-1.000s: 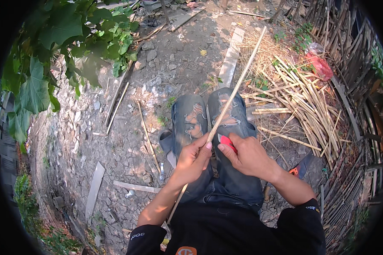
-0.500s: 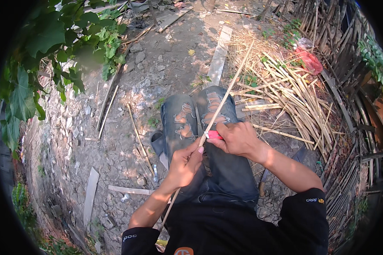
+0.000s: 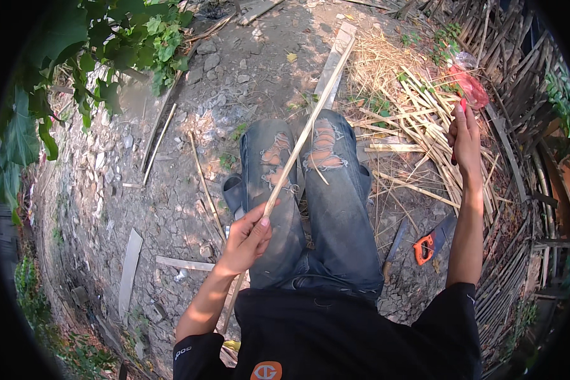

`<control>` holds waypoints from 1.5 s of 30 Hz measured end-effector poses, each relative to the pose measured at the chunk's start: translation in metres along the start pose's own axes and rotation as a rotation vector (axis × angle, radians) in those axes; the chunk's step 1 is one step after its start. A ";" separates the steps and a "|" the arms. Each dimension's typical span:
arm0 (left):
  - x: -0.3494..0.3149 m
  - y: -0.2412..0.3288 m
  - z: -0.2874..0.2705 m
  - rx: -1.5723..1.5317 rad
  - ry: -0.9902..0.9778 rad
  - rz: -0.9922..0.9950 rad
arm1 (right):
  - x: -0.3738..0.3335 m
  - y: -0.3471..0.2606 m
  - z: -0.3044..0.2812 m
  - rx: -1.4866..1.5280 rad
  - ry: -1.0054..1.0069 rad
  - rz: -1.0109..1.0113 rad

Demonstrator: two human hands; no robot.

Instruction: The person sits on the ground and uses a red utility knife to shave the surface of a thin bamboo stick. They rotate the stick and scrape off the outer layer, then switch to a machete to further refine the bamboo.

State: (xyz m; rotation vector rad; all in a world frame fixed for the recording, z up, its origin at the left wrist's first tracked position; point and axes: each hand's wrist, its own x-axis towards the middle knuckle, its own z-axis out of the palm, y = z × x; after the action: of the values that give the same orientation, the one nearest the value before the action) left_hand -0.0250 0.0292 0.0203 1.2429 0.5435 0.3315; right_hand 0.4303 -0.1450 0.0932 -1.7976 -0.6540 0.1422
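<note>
My left hand (image 3: 247, 239) is closed round a long pale bamboo strip (image 3: 301, 140). The strip slants from beside my left forearm, up across my legs, to a point over the board. Out to the right, my right hand (image 3: 466, 142) grips a slim red-handled knife (image 3: 463, 104), well apart from the strip. Its red parts show above and below the fingers, but the blade cannot be made out clearly. A thin curled shaving (image 3: 321, 174) lies on my right knee, below the rips in the jeans (image 3: 269, 244).
Many cut strips (image 3: 418, 130) lie piled on the ground at right, beside a red plastic bag (image 3: 472, 85). An orange-handled saw (image 3: 429, 246) and a wooden-handled blade (image 3: 394, 247) lie right of my legs. A flat board (image 3: 335, 60) lies ahead; leafy branches (image 3: 57, 57) hang at left.
My right hand has moved away from the strip, out and forward to the right, carrying the red-handled knife. My left hand has shifted slightly left and nearer my body, still holding the strip.
</note>
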 end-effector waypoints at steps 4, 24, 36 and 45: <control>0.037 0.008 0.033 0.014 -0.027 0.048 | -0.084 -0.027 0.072 -0.251 -0.338 -0.312; 0.033 0.036 0.047 0.098 -0.035 -0.019 | -0.128 -0.045 0.153 -0.557 -0.553 -0.641; -0.086 -0.019 -0.023 -0.019 -0.074 -0.247 | 0.090 0.121 -0.126 -0.630 0.347 0.085; 0.000 0.004 0.014 0.133 -0.096 -0.024 | -0.014 0.020 0.004 0.065 -0.260 0.400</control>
State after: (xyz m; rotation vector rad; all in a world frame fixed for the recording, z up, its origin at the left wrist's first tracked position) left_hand -0.0173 0.0188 0.0272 1.3726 0.5038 0.2173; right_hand 0.4238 -0.1520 0.0706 -1.8444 -0.4553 0.6682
